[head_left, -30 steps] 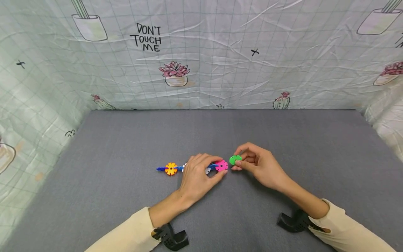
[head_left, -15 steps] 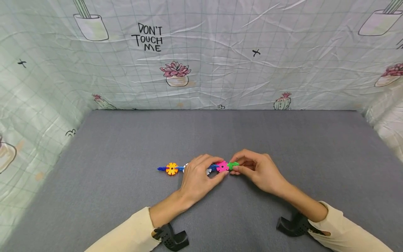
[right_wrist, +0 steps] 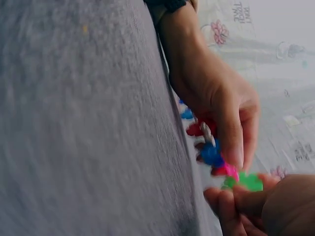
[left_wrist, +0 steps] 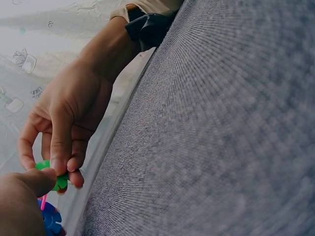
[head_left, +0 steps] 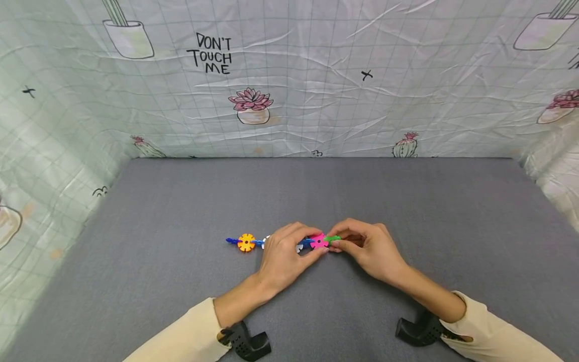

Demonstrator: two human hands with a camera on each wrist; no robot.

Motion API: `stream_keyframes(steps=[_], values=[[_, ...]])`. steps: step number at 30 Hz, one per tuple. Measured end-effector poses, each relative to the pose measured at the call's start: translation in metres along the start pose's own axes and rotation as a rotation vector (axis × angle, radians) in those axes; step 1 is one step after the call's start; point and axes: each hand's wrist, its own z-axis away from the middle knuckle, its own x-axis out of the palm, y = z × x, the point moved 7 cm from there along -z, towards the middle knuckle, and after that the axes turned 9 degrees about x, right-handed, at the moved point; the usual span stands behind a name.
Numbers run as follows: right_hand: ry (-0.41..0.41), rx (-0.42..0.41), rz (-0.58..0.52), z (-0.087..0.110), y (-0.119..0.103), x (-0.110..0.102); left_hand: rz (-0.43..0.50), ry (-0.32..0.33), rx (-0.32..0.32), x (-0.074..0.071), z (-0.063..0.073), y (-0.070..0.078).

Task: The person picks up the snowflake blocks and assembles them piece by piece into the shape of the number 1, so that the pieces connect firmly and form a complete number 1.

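Observation:
A chain of notched interlocking discs lies across the grey surface in the head view. At its left end are a dark blue disc [head_left: 231, 241] and an orange disc [head_left: 246, 243]. My left hand [head_left: 285, 259] covers the middle and holds the pink disc [head_left: 318, 242] between thumb and fingers. A green disc [head_left: 332, 238], turned nearly edge-on, is pinched by my right hand [head_left: 373, 251] and meets the pink disc's right edge. How deep their notches engage cannot be told. The right wrist view also shows a blue disc [right_wrist: 211, 153] and a red disc [right_wrist: 195, 130] under the left hand.
Grey cloth [head_left: 181, 201] covers the table. A printed curtain [head_left: 312, 90] hangs along the back and sides. Black wrist mounts [head_left: 251, 342] sit at both cream sleeves [head_left: 181, 334].
My right hand has carried the green disc left and slightly down against the pink disc, turning it from face-up to nearly edge-on. The left hand has stayed almost still.

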Motion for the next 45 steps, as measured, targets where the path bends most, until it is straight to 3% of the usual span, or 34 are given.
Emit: stream_keyframes(steps=[8, 13, 18, 22, 26, 31, 37, 45], values=[[0.005, -0.023, -0.008, -0.001, -0.002, 0.001, -0.027, -0.002, 0.006, -0.001, 0.000, 0.001], [0.005, 0.012, -0.019, -0.001, 0.000, 0.001, -0.059, -0.012, 0.014, -0.001, -0.001, 0.001], [0.020, 0.058, -0.023, -0.001, 0.006, -0.001, -0.088, -0.065, 0.000, -0.001, -0.004, 0.001], [0.031, 0.091, -0.052, -0.002, 0.012, -0.003, -0.106, -0.125, -0.032, -0.006, -0.012, 0.000], [0.037, 0.113, -0.077, -0.003, 0.014, -0.005, -0.045, -0.196, -0.070, -0.020, -0.026, -0.003], [0.027, 0.139, -0.099, -0.005, 0.016, -0.004, -0.033, -0.358, -0.111, -0.042, -0.038, -0.009], [0.027, 0.138, -0.089, -0.005, 0.017, -0.004, -0.127, -0.576, -0.121, -0.063, -0.032, -0.023], [0.036, 0.130, -0.074, -0.006, 0.016, -0.005, -0.102, -0.672, -0.191, -0.079, -0.021, -0.040]])
